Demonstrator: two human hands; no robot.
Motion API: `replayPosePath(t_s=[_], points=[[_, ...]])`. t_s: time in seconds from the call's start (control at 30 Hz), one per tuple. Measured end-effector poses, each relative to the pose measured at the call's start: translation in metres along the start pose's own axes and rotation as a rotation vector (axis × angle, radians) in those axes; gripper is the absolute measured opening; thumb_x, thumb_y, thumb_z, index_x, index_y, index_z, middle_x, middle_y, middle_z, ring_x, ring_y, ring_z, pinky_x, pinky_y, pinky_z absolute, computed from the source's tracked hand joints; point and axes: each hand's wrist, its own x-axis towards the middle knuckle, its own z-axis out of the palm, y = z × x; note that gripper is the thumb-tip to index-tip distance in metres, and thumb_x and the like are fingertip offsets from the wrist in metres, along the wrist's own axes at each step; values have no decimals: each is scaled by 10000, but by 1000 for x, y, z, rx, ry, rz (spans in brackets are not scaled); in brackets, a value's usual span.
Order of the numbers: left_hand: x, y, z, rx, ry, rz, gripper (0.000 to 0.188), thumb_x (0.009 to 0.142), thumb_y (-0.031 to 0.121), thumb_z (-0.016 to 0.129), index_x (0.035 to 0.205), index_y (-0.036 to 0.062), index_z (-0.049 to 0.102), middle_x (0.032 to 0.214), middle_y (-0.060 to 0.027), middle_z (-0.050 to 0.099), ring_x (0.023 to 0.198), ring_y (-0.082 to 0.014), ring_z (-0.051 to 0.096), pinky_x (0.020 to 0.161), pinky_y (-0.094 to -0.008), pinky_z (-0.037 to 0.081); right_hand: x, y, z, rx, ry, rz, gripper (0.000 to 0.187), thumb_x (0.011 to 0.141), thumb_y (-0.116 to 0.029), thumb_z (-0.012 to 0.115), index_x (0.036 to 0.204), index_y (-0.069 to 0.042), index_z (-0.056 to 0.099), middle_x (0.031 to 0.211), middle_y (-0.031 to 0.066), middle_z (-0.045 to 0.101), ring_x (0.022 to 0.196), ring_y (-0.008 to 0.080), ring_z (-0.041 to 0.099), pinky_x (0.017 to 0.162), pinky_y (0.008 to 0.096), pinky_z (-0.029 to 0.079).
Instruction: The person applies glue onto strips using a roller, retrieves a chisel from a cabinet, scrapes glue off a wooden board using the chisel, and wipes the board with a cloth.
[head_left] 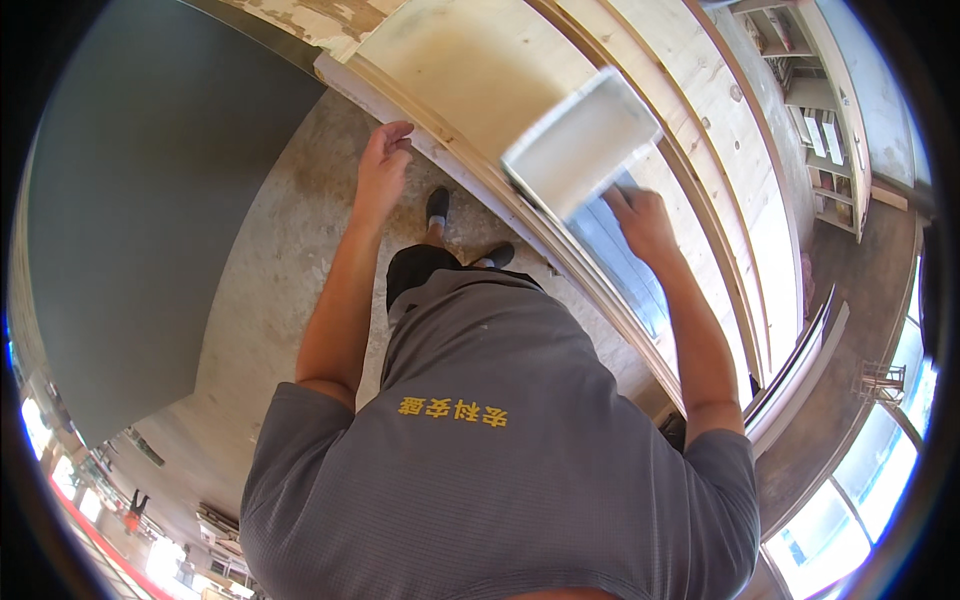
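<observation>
My right hand (645, 225) is closed at the lower edge of a pale rectangular plate-like thing (585, 140) with a whitish rim. Motion blurs this thing, so its exact kind and the grip are hard to make out. It is tilted above a light wooden panel (470, 70). Beneath it and my right hand lies a bluish, shiny sheet (620, 265). My left hand (385, 160) hangs beside the near wooden edge strip (440, 130), fingers loosely bent and apart, with nothing seen in them.
A large dark grey board (150, 200) stands at the left. Long wooden strips (705, 130) run across the work surface. Shelves (830, 120) are at the far right, and stacked panel edges (800, 370) lie lower right. Concrete floor (290, 230) shows around my feet.
</observation>
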Motion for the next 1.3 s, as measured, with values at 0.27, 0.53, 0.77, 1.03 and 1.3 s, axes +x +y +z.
replayPosePath(t_s=[0.27, 0.53, 0.77, 1.03, 1.3], points=[[-17, -8, -25, -19, 30, -51, 419, 829, -6, 463, 1247, 4, 496, 1257, -128, 553, 1152, -221, 522, 1005, -324, 388, -1, -37, -1, 344, 26, -12, 431, 947, -290, 485, 642, 11, 531, 536, 54, 481, 499, 132, 445, 493, 315, 380], [-23, -11, -25, 2, 5, -104, 459, 812, -13, 441, 1270, 2, 476, 1269, -150, 547, 1151, -236, 523, 996, -332, 396, -130, 140, -28, 296, 27, 249, 437, 942, -224, 531, 571, 5, 504, 448, 35, 459, 388, 93, 416, 383, 271, 310], [-12, -5, -11, -41, -30, -32, 452, 818, -45, 433, 1267, -1, 464, 1268, -145, 551, 1133, -227, 528, 999, -333, 392, -128, 143, -11, 67, 36, 205, 390, 903, -209, 524, 593, 28, 527, 460, 62, 488, 394, 121, 444, 391, 300, 341], [56, 59, 27, 284, -325, 310, 540, 769, -66, 507, 1293, 35, 424, 1235, -137, 584, 1161, -245, 538, 998, -341, 398, -19, 52, 3, -49, -33, 20, 491, 940, -391, 518, 799, 67, 628, 600, 188, 543, 565, 248, 515, 611, 407, 442], [61, 65, 76, 784, -755, 497, 930, 706, 70, 754, 1471, 132, 228, 1422, -133, 409, 1333, -319, 356, 1098, -414, 317, -27, 58, -5, 41, -54, 69, 470, 959, -408, 503, 906, 34, 655, 651, 192, 547, 601, 233, 501, 644, 401, 450]])
